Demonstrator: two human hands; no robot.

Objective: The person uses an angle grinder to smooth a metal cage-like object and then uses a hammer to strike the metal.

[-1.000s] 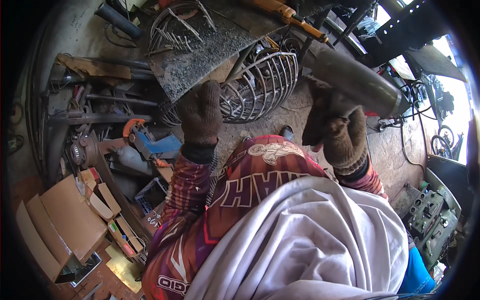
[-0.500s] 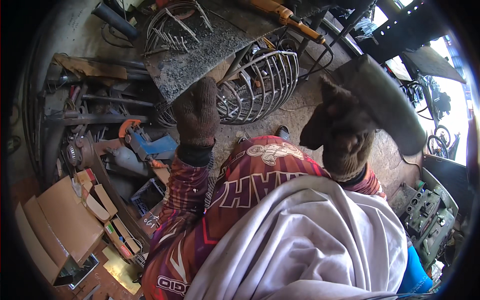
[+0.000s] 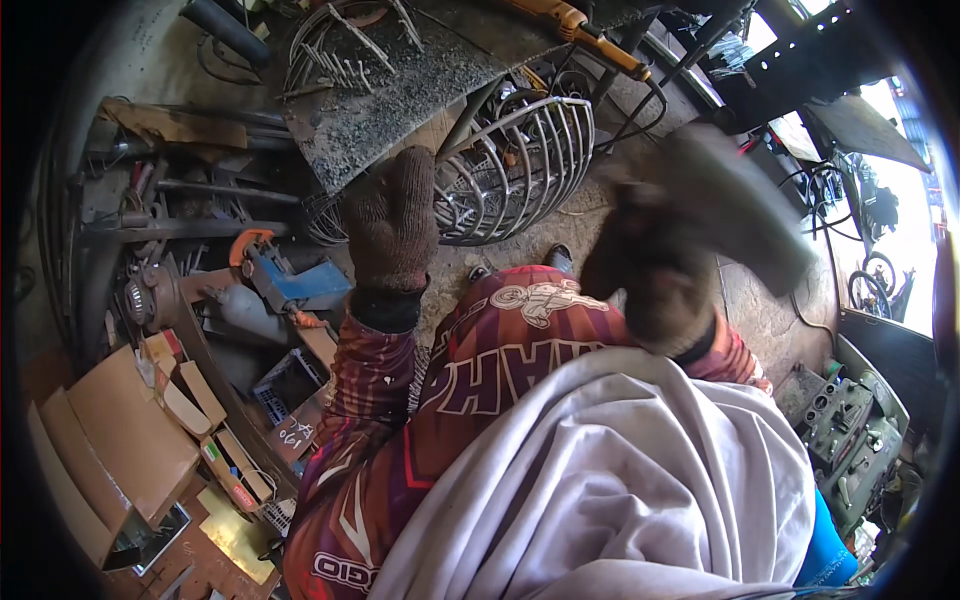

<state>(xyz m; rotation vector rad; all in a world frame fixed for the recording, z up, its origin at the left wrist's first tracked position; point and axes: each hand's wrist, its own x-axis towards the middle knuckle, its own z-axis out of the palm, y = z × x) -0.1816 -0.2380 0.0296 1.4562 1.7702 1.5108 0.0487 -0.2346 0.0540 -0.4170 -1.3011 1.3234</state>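
My left hand, in a brown knit glove, is at the near edge of a metal-topped table. Its fingers point away from me, loosely bent, and no held thing shows in it. Beside it hangs a basket-like cage of bent metal rods. My right hand, also gloved, is raised on the right and closed on a dark, wide, round-cornered panel. Motion smears the panel, so its kind is unclear. Dark brown material bunches around the fingers; I cannot tell whether it belongs to the panel.
Grey grit and bent wire rods lie on the table, with an orange power tool at its far edge. On the left are a blue tool, metal bars and cardboard boxes. A green machine stands at right.
My right hand and the dark panel have swung left and slightly toward me. My left hand stays nearly where it was by the table edge.
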